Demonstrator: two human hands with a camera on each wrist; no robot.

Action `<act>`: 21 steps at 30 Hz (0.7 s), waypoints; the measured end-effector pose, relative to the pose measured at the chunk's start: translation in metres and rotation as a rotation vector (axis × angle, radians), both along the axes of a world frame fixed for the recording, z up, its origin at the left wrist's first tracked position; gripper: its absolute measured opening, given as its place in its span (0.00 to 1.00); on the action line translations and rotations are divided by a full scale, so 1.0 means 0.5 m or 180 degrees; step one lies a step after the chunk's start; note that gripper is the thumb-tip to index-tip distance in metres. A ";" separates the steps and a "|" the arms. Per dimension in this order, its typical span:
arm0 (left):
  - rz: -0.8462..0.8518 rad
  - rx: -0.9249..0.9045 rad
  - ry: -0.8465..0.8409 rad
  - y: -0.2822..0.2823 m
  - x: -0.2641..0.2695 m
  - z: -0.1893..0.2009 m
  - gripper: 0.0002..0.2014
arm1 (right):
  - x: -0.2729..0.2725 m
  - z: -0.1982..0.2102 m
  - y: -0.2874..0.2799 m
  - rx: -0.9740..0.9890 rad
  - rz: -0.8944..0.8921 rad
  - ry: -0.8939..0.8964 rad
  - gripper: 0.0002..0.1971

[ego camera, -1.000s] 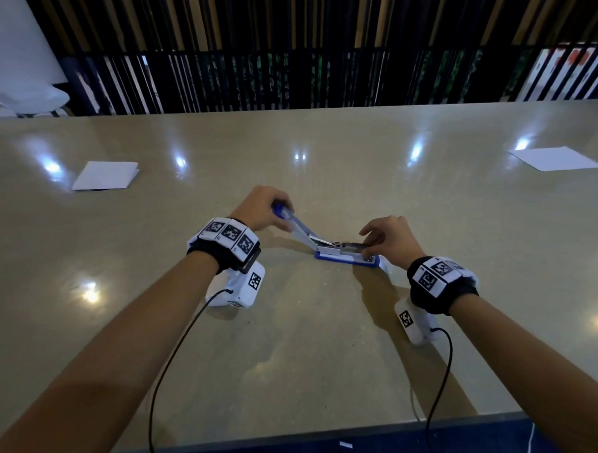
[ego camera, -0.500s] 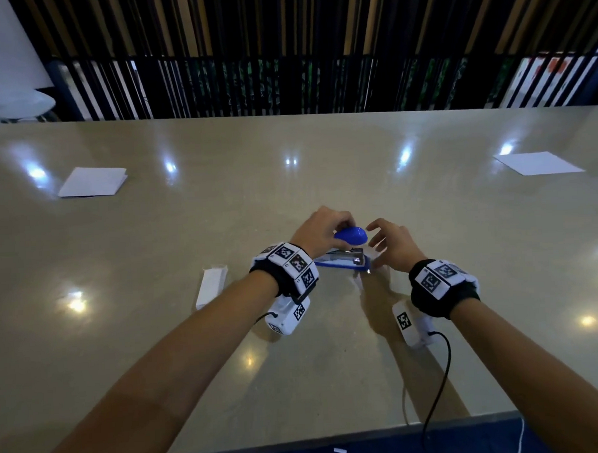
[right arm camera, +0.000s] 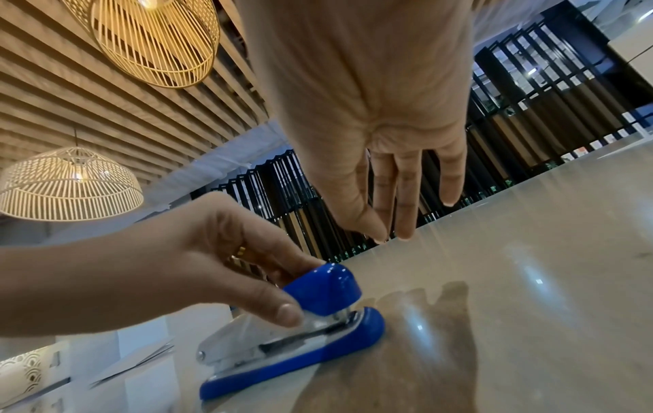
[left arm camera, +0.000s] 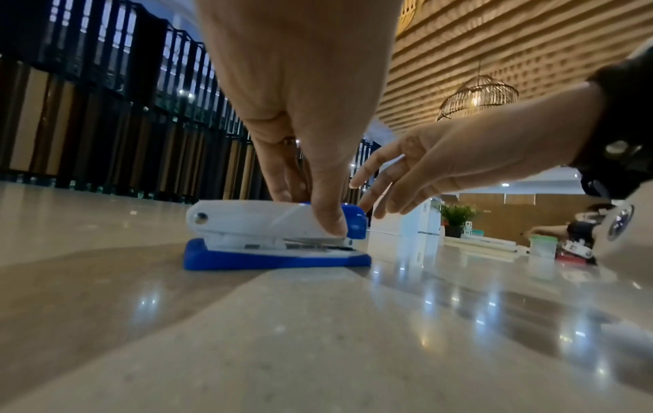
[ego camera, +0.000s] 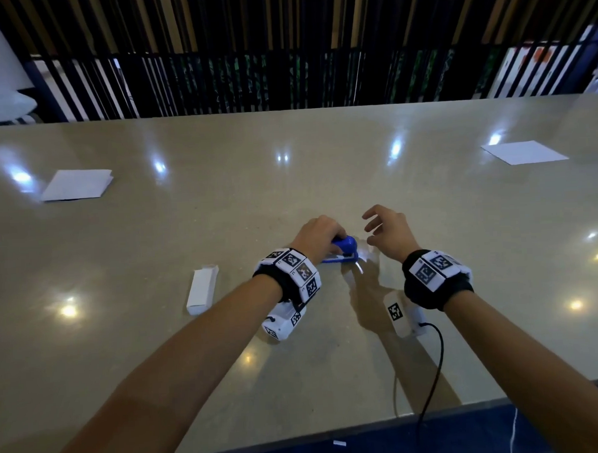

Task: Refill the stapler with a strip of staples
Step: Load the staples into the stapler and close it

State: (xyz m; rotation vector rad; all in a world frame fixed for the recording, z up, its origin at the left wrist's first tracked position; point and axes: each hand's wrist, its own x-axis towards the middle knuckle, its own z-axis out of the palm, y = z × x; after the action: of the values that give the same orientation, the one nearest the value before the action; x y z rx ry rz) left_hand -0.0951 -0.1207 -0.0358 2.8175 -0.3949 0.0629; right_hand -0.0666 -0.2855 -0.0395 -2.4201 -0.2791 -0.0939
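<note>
The blue and white stapler lies closed on the beige table, just ahead of my wrists. My left hand grips its top cover from above, thumb on the near side and fingers on the far side. In the left wrist view the stapler sits flat on its blue base. My right hand hovers to the right of the stapler's blue nose, fingers straight and loose, holding nothing. No loose staple strip shows.
A small white staple box lies on the table left of my left wrist. Sheets of white paper lie at the far left and far right. A black slatted railing runs behind the table.
The stapler's lid, held up open a second ago, has come down shut under my left hand. My right hand has left the magazine and lifted up to the right.
</note>
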 end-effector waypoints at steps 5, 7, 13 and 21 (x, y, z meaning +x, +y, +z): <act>0.0570 -0.0376 0.0015 0.009 -0.001 -0.007 0.23 | -0.013 0.008 0.009 0.0309 0.0026 -0.0016 0.12; 0.0810 -0.0649 -0.0008 0.013 -0.002 -0.014 0.23 | -0.019 0.011 0.013 0.0523 0.0084 0.0206 0.09; 0.1290 -0.1347 0.0141 0.002 -0.016 -0.009 0.17 | -0.051 0.015 0.052 0.0286 0.0345 0.1147 0.24; 0.1452 -0.1679 0.0294 0.016 -0.013 -0.010 0.13 | -0.047 0.000 0.085 -0.0328 0.0339 0.0963 0.22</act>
State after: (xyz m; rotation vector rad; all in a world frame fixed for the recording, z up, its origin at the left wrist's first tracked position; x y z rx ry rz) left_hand -0.1014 -0.1125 -0.0409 2.3174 0.2596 0.1132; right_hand -0.0900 -0.2433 -0.0394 -2.4726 -0.2782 0.3391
